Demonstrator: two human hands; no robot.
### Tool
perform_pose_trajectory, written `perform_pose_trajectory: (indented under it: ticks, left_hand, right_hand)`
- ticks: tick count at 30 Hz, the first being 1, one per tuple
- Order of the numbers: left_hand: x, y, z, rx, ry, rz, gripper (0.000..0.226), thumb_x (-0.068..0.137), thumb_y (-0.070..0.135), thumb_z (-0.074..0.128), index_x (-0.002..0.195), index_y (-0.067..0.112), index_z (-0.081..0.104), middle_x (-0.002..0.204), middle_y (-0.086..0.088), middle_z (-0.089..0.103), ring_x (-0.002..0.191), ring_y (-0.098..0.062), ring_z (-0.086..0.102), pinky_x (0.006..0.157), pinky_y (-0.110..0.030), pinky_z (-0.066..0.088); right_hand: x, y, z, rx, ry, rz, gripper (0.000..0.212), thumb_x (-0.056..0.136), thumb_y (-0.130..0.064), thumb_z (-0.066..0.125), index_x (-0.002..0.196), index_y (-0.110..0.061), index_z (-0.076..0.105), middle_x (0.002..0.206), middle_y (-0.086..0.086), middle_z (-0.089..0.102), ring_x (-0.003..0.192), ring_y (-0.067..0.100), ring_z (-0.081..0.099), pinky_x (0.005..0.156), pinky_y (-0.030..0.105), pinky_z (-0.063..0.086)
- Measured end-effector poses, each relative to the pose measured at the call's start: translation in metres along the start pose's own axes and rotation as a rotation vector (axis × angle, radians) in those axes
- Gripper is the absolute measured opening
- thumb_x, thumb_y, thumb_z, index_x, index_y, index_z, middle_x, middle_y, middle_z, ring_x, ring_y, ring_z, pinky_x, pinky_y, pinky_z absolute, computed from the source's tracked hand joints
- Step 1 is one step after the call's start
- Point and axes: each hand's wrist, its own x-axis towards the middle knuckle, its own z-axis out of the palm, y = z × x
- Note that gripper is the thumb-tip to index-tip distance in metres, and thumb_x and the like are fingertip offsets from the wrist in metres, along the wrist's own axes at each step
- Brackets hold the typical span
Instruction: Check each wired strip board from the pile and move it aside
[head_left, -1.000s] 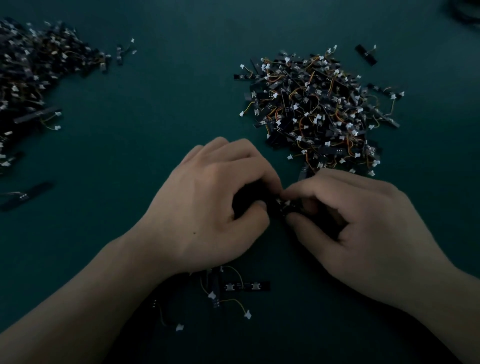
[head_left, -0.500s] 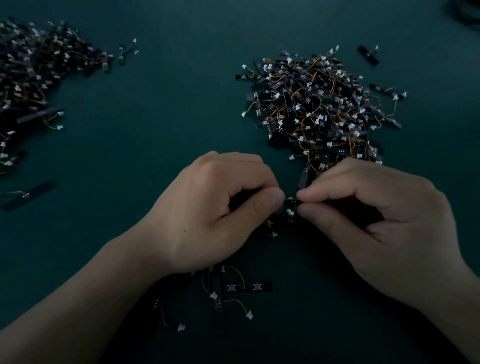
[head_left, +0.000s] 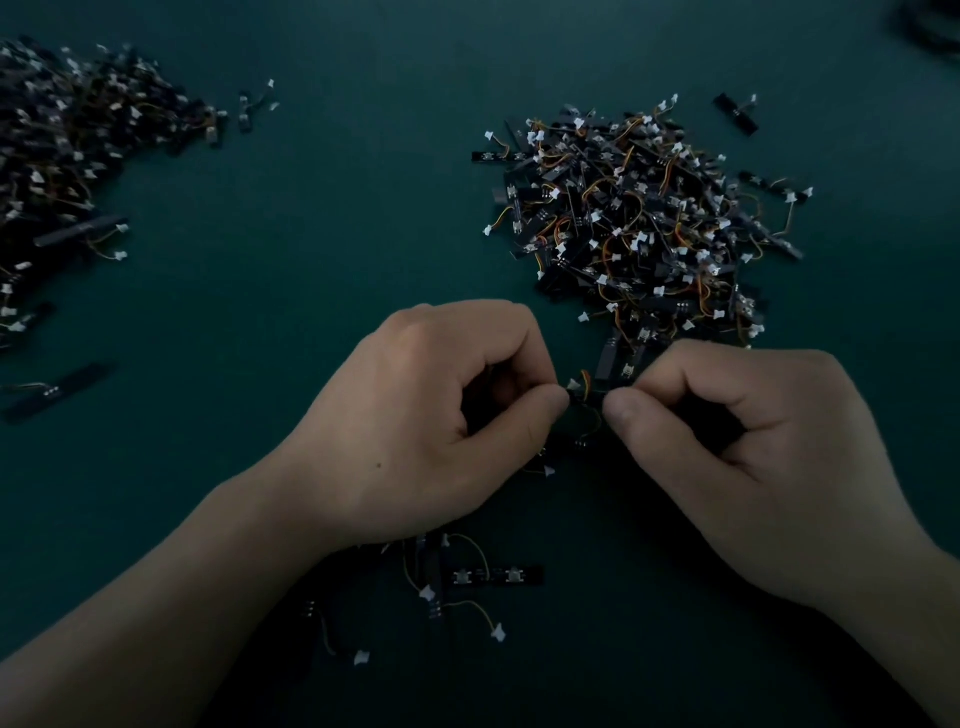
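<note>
Wired strip board (head_left: 586, 399): small and dark, with a white plug and an orange wire. It is pinched between the left hand (head_left: 415, 415) and the right hand (head_left: 753, 457), fingers curled, just at the near edge of the pile (head_left: 639, 223).
Pile: tangled boards on the dark green desk (head_left: 322, 234), centre-right.
Second heap (head_left: 67, 156): far left.
Loose boards (head_left: 467, 577): beneath the left wrist, partly hidden by it.
Stray board (head_left: 735, 113): beyond the pile, apart from it.

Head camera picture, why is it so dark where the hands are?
Head view: dim light all over; the left hand and right hand cast shadow on the small black wired strip board they pinch, hiding its detail. Head view: the left-edge heap of dark boards looks murkiest and soft.
</note>
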Motion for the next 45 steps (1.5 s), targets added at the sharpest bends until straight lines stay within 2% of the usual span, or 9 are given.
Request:
perform_pose_trajectory:
  ticks: [8, 14, 18, 20, 23, 30, 35, 39, 45]
  left_hand:
    - [0.0005, 0.0007, -0.0011, -0.024, 0.004, 0.032, 0.017, 0.089, 0.019, 0.069, 0.074, 0.018, 0.061, 0.065, 0.005, 0.059, 0.063, -0.02, 0.058, 0.053, -0.023, 0.042]
    - [0.0004, 0.0006, -0.002, -0.045, -0.019, 0.065, 0.018, 0.088, 0.015, 0.071, 0.073, 0.017, 0.062, 0.063, 0.006, 0.058, 0.061, -0.02, 0.057, 0.055, -0.026, 0.043]
    - [0.0003, 0.0011, -0.0021, -0.055, -0.032, 0.044, 0.013, 0.093, 0.03, 0.068, 0.083, 0.021, 0.066, 0.072, 0.01, 0.062, 0.069, -0.016, 0.061, 0.06, -0.022, 0.045]
    - [0.0007, -0.0006, -0.0029, 0.002, -0.011, 0.023, 0.016, 0.093, 0.038, 0.062, 0.097, 0.023, 0.068, 0.084, 0.015, 0.062, 0.081, -0.008, 0.061, 0.073, -0.019, 0.044]
    - [0.0006, -0.0035, -0.0016, 0.155, -0.053, -0.005, 0.023, 0.085, 0.036, 0.061, 0.106, 0.031, 0.068, 0.098, 0.017, 0.06, 0.097, -0.01, 0.055, 0.091, -0.031, 0.041]
    - [0.0001, -0.0029, 0.0013, 0.321, -0.133, 0.02, 0.006, 0.083, 0.038, 0.069, 0.084, 0.038, 0.063, 0.101, 0.02, 0.055, 0.1, -0.012, 0.048, 0.092, -0.03, 0.035]
    - [0.0001, -0.0017, -0.0005, 0.199, -0.095, 0.044, 0.009, 0.089, 0.029, 0.065, 0.086, 0.033, 0.057, 0.089, 0.018, 0.06, 0.093, -0.01, 0.053, 0.09, -0.028, 0.038]
    - [-0.0013, -0.0021, -0.0019, 0.079, -0.027, 0.036, 0.01, 0.091, 0.025, 0.067, 0.087, 0.03, 0.061, 0.082, 0.014, 0.061, 0.083, -0.007, 0.056, 0.077, -0.01, 0.038]
    - [0.0016, -0.0055, 0.0005, -0.019, -0.018, 0.165, 0.005, 0.095, 0.023, 0.074, 0.093, 0.018, 0.073, 0.091, 0.015, 0.068, 0.09, -0.012, 0.065, 0.084, -0.026, 0.048]
  right_hand:
    - [0.0003, -0.0011, -0.0011, -0.005, -0.02, -0.03, 0.031, 0.094, -0.035, 0.064, 0.065, -0.024, 0.063, 0.057, -0.006, 0.054, 0.046, 0.007, 0.051, 0.045, 0.006, 0.029]
    - [-0.0008, -0.0003, -0.0003, -0.021, -0.075, -0.039, 0.038, 0.093, -0.037, 0.062, 0.06, -0.019, 0.06, 0.048, -0.005, 0.047, 0.044, 0.014, 0.048, 0.04, 0.016, 0.03]
    - [-0.0036, 0.0011, -0.0028, 0.035, -0.081, -0.056, 0.04, 0.096, -0.031, 0.059, 0.058, -0.019, 0.056, 0.047, -0.002, 0.045, 0.041, 0.012, 0.046, 0.039, 0.017, 0.03]
    - [-0.0052, -0.0004, -0.0039, 0.063, 0.016, -0.028, 0.035, 0.098, -0.03, 0.055, 0.065, -0.022, 0.062, 0.052, -0.001, 0.05, 0.042, 0.009, 0.047, 0.041, 0.013, 0.03]
    - [-0.0046, -0.0013, -0.0056, 0.117, 0.083, 0.037, 0.029, 0.104, -0.033, 0.048, 0.094, -0.031, 0.075, 0.061, -0.002, 0.06, 0.045, 0.003, 0.052, 0.045, 0.009, 0.034]
    - [-0.0009, -0.0003, -0.0061, -0.255, -0.153, 0.059, 0.026, 0.088, -0.048, 0.056, 0.108, -0.039, 0.069, 0.069, -0.015, 0.059, 0.062, 0.003, 0.058, 0.054, 0.029, 0.047]
    - [-0.0012, -0.0007, -0.0043, -0.321, -0.144, 0.019, 0.009, 0.086, -0.044, 0.066, 0.09, -0.036, 0.068, 0.075, -0.021, 0.059, 0.07, 0.004, 0.06, 0.06, 0.034, 0.052]
    - [-0.0016, -0.0023, -0.0062, -0.296, -0.167, 0.025, 0.024, 0.09, -0.055, 0.056, 0.101, -0.037, 0.068, 0.081, -0.021, 0.061, 0.074, 0.003, 0.062, 0.062, 0.035, 0.052]
    - [0.0004, 0.0014, -0.0064, -0.112, -0.159, -0.009, 0.031, 0.1, -0.048, 0.05, 0.082, -0.029, 0.068, 0.074, -0.018, 0.06, 0.068, 0.009, 0.062, 0.057, 0.037, 0.049]
